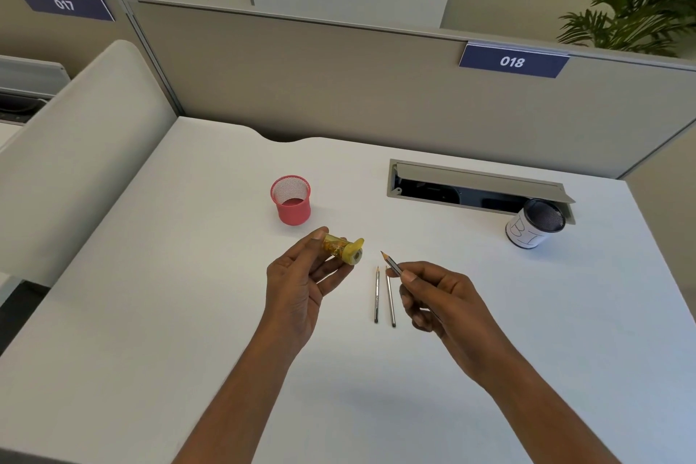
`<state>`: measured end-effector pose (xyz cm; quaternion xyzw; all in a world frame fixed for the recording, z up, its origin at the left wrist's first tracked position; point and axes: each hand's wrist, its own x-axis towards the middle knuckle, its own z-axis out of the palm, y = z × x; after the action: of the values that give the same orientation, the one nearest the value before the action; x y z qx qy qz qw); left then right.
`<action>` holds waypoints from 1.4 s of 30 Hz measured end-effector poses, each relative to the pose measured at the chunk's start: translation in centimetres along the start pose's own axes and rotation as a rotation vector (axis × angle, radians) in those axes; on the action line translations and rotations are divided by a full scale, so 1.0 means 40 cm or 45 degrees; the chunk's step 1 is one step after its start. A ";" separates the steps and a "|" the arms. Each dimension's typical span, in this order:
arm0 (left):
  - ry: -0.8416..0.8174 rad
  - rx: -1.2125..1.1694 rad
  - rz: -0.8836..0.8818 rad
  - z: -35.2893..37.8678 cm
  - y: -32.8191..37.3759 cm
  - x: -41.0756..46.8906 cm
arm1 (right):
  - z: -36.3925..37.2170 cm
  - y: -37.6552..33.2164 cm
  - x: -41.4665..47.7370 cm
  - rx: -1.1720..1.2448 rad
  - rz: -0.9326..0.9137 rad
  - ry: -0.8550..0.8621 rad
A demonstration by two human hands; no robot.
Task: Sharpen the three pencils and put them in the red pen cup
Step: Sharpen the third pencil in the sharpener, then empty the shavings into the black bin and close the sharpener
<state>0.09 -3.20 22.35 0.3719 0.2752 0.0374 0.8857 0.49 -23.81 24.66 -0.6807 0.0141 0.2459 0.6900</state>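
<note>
My left hand holds a yellow barrel sharpener above the desk, its hole facing right. My right hand grips a grey pencil by its shaft, the pointed tip aimed up-left toward the sharpener with a small gap between them. Two more grey pencils lie side by side on the white desk between my hands, the left one and the right one, tips pointing away from me. The red mesh pen cup stands upright behind the sharpener and looks empty.
A white-wrapped cup with a dark mesh inside stands at the right. Behind it is an open cable hatch in the desk. Grey partition walls close the back, and a padded panel borders the left side.
</note>
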 end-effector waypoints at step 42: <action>-0.005 -0.057 -0.050 -0.029 0.009 -0.003 | -0.015 0.265 0.222 0.107 0.188 0.652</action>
<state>-0.57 -2.26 21.99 0.3467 0.2797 0.0254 0.8950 4.69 -22.04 11.59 -0.6886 0.2479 0.1147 0.6718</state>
